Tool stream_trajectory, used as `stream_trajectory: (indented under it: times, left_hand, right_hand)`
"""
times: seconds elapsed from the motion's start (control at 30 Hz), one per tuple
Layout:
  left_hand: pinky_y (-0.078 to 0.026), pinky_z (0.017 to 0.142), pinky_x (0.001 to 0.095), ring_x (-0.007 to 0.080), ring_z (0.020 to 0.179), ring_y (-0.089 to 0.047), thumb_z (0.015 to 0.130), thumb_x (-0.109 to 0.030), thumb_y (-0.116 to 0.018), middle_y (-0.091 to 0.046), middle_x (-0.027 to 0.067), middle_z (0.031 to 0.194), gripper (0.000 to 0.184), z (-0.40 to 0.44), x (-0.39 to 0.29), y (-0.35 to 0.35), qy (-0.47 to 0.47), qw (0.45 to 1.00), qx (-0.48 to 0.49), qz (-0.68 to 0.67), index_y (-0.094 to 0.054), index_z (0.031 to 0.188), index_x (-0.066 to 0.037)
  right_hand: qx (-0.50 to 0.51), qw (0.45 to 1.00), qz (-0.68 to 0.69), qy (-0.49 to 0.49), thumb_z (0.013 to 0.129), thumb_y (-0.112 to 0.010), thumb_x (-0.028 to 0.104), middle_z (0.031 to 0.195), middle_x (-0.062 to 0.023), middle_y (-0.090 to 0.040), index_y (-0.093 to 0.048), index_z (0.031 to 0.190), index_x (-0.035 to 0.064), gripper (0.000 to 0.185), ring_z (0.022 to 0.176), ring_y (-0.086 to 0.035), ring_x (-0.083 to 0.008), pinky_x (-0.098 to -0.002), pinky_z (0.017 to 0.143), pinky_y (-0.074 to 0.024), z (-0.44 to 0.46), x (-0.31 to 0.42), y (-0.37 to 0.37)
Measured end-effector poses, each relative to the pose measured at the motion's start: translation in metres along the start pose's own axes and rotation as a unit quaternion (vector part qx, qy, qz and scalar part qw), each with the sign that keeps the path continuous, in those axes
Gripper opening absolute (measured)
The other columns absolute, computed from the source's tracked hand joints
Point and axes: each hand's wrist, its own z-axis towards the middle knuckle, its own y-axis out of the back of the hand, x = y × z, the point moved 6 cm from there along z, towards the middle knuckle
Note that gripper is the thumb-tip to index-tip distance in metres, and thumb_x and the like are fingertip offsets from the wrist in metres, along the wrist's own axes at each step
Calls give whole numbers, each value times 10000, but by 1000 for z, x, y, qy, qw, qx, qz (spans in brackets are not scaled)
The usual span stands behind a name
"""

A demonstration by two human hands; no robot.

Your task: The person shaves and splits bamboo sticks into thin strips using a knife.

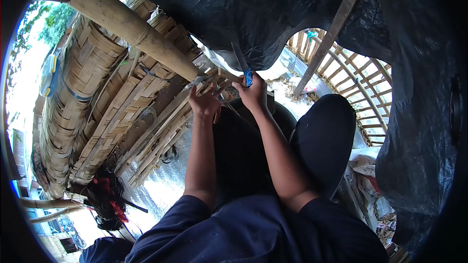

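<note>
My right hand (253, 95) is closed around the blue handle of a knife (241, 60). The knife's blade points up and away from me. To its left, my left hand (204, 102) has its palm turned up and its fingers apart, with nothing clearly held in it. Thin bamboo strips (165, 126) lie close beyond and beside the left hand. Between the two hands are some thin pieces that I cannot make out well.
A thick bamboo pole (139, 31) slants in from the upper left. Rolled woven bamboo mats (63, 112) stand at the left. Black plastic sheeting (419, 117) hangs above and at the right. A wooden slat (331, 34) leans near a bamboo lattice (363, 87).
</note>
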Motion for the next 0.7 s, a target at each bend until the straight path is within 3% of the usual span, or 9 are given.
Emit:
stream_trajectory:
  times: [0.03, 0.07, 0.13, 0.17, 0.2, 0.37, 0.47, 0.5, 0.7]
  left_hand:
    - [-149, 1056, 663, 371, 1285, -340, 905, -456, -399, -495, 103, 1223, 566, 1, -3, -2, -8, 1000, -2, -19, -447, 1276, -32]
    - [-149, 1056, 663, 371, 1285, -340, 905, -456, -399, -495, 103, 1223, 566, 11, -11, 8, -6, 1000, 1, -18, -447, 1276, -32]
    - [-259, 1063, 609, 368, 1214, -435, 901, -269, -481, -550, 112, 1143, 406, 34, -34, 8, -114, 983, 143, -11, -497, 1215, -13]
    - [-368, 1026, 553, 351, 1127, -508, 860, -68, -507, -590, 115, 1058, 307, 34, -40, 2, -184, 969, 162, -23, -533, 1161, -16]
    - [-319, 1083, 575, 323, 1277, -397, 798, 72, -513, -497, 131, 1221, 417, 23, -40, -21, -226, 958, 174, -42, -489, 1203, -24]
    - [-285, 1128, 515, 375, 1416, -182, 750, 127, -544, -216, 149, 1507, 715, -19, -21, -77, -340, 908, 240, 43, -346, 1403, -85]
    - [-274, 1148, 442, 404, 1409, -182, 710, 170, -531, -180, 225, 1510, 733, -58, -19, -121, -382, 879, 283, 46, -408, 1384, -91]
    - [-292, 1139, 432, 426, 1404, -175, 716, 166, -530, -151, 227, 1520, 744, -68, -20, -132, -378, 867, 316, 74, -412, 1390, -124]
    - [-348, 1104, 442, 427, 1375, -249, 703, 203, -531, -69, 215, 1541, 790, -98, -5, -153, -296, 880, 370, 38, -371, 1408, -115]
  right_hand:
    - [-2, 1000, -4, 0, 680, -792, 117, 728, -96, -620, -586, 836, 16, 277, 687, -636, -259, -359, 661, -502, 1, -2, 0]
    - [-1, 1000, -7, -11, 678, -818, 168, 718, -50, -603, -623, 855, 16, 305, 664, -596, -160, -304, 649, -484, 2, -6, 0]
    - [-6, 1000, 6, -11, 678, -798, 127, 729, -93, -622, -582, 831, 19, 285, 692, -639, -256, -358, 664, -500, 0, 0, 3]
    - [-5, 1000, 5, -16, 680, -799, 128, 730, -91, -622, -581, 830, 22, 285, 686, -636, -256, -360, 661, -498, 0, 2, 6]
    - [-15, 1000, 6, -22, 681, -798, 129, 726, -88, -621, -588, 832, 24, 279, 677, -631, -253, -363, 655, -496, 2, -2, 7]
    - [-39, 997, -32, -65, 702, -801, 150, 731, -83, -635, -608, 835, 27, 264, 692, -637, -228, -357, 662, -493, 6, 10, 25]
    - [-67, 996, 2, -66, 710, -803, 157, 739, -84, -642, -611, 827, 19, 264, 690, -637, -219, -349, 654, -492, 9, -7, 26]
    - [-74, 996, -7, -58, 710, -805, 124, 678, -16, -594, -592, 780, 13, 250, 596, -533, -104, -282, 589, -447, 9, 1, 29]
    - [-56, 996, 62, -21, 735, -787, 108, 684, -49, -613, -519, 714, 30, 280, 582, -556, -113, -292, 569, -458, 13, 3, 30]
